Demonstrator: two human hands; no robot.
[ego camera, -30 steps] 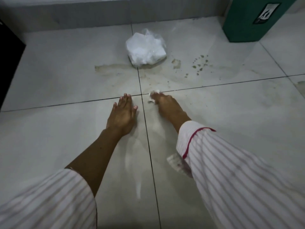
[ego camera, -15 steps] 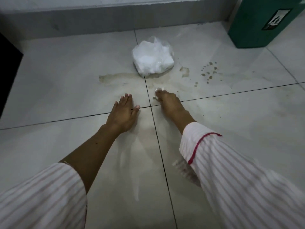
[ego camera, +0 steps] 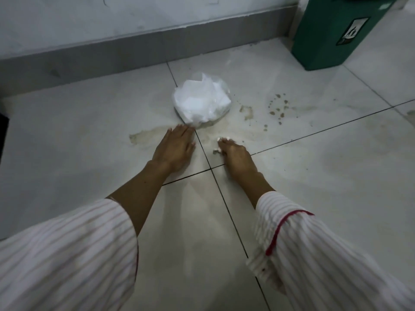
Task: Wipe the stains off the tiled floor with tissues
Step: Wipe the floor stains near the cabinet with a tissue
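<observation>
Risk: we judge the small tissue (ego camera: pixel 221 145) may shred or smear the brown stains (ego camera: pixel 277 107) rather than lift them, being wadded and little. We also note the left hand (ego camera: pixel 174 145) planted flat, fingers straight, on the wet streak (ego camera: pixel 143 135), holding nothing.

Position: the tissue sits under the right hand (ego camera: pixel 234 156), whose curled fingers press it to the floor (ego camera: pixel 314 176); only scraps show. The bag (ego camera: pixel 202 102) of spare tissues lies just beyond the left fingertips.
</observation>
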